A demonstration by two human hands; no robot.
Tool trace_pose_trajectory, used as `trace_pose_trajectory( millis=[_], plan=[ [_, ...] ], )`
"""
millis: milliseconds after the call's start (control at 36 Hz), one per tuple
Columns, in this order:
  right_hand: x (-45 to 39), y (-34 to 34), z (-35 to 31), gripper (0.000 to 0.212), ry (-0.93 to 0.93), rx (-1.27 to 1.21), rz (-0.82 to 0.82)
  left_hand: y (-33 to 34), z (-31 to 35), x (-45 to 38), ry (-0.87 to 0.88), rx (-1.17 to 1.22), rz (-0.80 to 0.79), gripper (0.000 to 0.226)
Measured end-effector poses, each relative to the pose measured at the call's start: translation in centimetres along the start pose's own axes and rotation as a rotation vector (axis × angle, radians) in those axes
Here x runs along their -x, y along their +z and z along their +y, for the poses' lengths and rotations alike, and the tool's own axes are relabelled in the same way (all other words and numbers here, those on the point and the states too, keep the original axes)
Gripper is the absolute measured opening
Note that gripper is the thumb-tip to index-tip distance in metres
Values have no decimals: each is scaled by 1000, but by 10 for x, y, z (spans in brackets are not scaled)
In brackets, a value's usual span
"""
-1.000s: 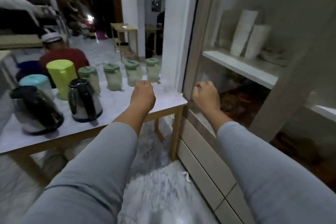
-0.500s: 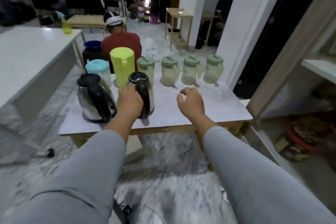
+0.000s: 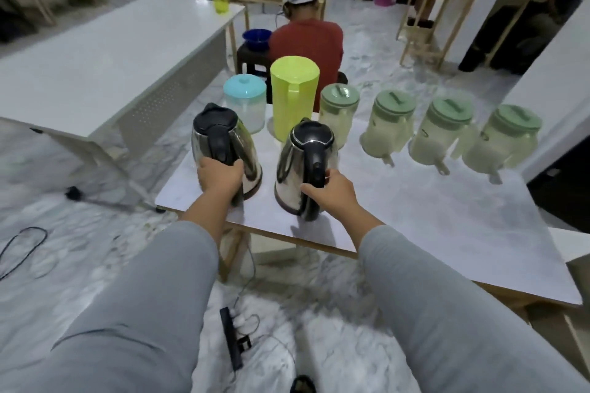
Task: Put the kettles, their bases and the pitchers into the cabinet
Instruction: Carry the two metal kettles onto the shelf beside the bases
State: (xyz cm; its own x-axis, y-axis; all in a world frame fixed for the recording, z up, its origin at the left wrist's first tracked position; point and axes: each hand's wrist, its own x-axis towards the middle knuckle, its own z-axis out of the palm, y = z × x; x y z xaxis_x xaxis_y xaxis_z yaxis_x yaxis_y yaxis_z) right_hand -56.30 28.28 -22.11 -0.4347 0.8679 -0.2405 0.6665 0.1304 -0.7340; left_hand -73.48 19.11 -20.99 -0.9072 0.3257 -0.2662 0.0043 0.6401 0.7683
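Note:
Two steel kettles with black lids and handles stand near the front left of the white table (image 3: 415, 220). My left hand (image 3: 220, 177) is wrapped around the handle of the left kettle (image 3: 223, 143). My right hand (image 3: 332, 193) grips the handle of the right kettle (image 3: 306, 163). Behind them stand a tall lime pitcher (image 3: 293, 96), a blue-lidded pitcher (image 3: 245, 102) and several green-lidded clear pitchers (image 3: 392, 123) in a row going right. The cabinet is out of frame.
A person in a red shirt (image 3: 306, 38) sits just beyond the table. A larger white table (image 3: 95, 67) stands at the left. A power strip (image 3: 231, 338) and cables lie on the marble floor by my feet. A wooden shelf (image 3: 440, 9) stands far right.
My view swung left from the cabinet to the table. Both hands moved onto the kettles: the left now holds the left kettle's handle, the right closed on the right kettle's handle.

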Motion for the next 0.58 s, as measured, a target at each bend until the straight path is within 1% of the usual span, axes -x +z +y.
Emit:
trace_pose_trajectory(
  millis=[139, 222, 250, 333, 389, 583],
  plan=[
    [-17, 4, 0, 31, 19, -97, -70, 9, 2, -17, -67, 7, -22, 57],
    [-20, 9, 2, 9, 28, -187, -83, 14, 2, -21, -76, 27, 8, 51],
    [-22, 12, 3, 6, 28, -228, -80, 15, 1, -22, -72, 31, 17, 50],
    [-25, 17, 5, 10, 47, -367, -76, 18, 0, -21, -54, 68, 28, 47],
    [-25, 16, 5, 12, 50, -416, -61, 19, 0, -19, -43, 90, 41, 44],
    [-21, 5, 10, 11, 43, -431, -9, 21, -3, -12, -5, 165, 54, 40]
  ],
)
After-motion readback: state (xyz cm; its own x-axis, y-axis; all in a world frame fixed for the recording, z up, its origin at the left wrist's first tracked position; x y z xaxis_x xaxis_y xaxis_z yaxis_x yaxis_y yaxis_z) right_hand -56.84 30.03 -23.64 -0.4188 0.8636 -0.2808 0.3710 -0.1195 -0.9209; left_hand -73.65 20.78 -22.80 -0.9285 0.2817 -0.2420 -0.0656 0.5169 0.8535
